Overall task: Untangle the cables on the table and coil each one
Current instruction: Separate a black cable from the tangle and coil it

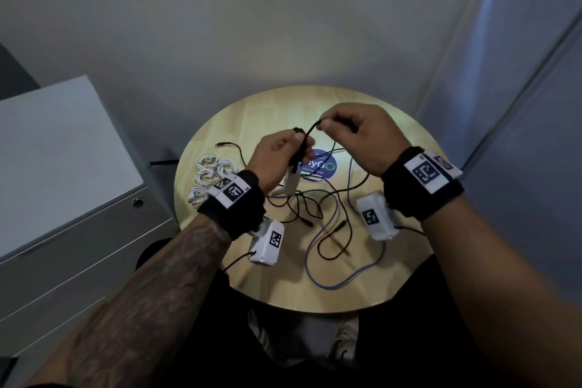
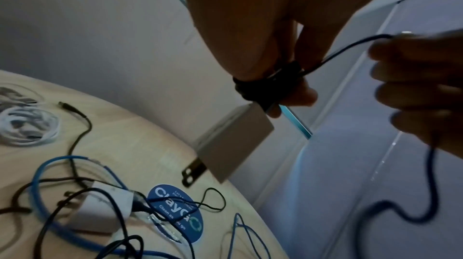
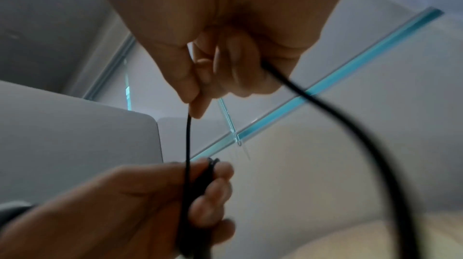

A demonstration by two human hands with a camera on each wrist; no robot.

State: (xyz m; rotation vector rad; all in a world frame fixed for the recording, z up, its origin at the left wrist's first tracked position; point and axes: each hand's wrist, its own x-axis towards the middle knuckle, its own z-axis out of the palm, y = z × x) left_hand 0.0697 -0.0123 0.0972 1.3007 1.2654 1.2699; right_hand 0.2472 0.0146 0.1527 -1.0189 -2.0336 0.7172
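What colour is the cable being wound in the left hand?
Black cable, gripped by the left hand; clearest in the head view.

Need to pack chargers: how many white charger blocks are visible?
2: one charger block hangs below the left hand, another lies on the table among cables. More may be hidden.

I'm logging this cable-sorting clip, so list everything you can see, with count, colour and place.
Round table: one, light wood, centre.
Sticker: one, blue, round, table middle.
Coiled cables: several, white, table's left edge.
Black cable being coiled: one, strung between both hands; its bundle in the left grip.
Charger block: one, white, hanging below the left hand's bundle.
Loose black cables: count unclear, tangled on the table.
Blue cable: at least one, looping at the table's near edge.
Cabinet: one, grey, left of the table.
Left hand: grips the black bundle.
Right hand: pinches the black cable.
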